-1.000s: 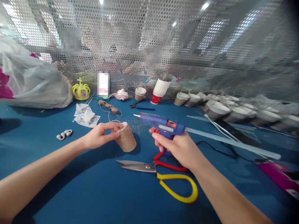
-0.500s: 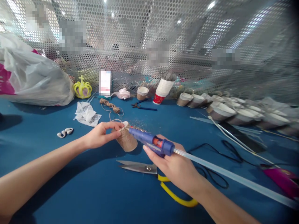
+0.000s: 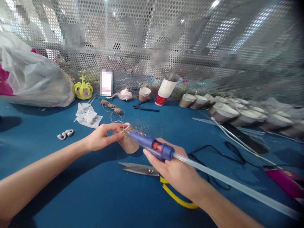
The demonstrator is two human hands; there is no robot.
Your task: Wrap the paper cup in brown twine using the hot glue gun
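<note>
My left hand pinches the rim of a small burlap-covered cup, tilted on the blue table. Twine runs from its rim to a small twine bundle behind. In my right hand is a blue hot glue gun, its tip at the cup's rim by the twine. A long clear glue stick sticks out of the gun's back toward the lower right. Scissors with yellow handles lie below the gun, partly under my right hand.
Pliers, crumpled white paper and a tilted stack of paper cups lie beyond the hands. Rows of wrapped cups, a black cord and a magenta object are on the right. A large plastic bag fills the left back.
The glue gun has shifted slightly left along the cup's rim, with my right hand. My left hand keeps its hold on the cup.
</note>
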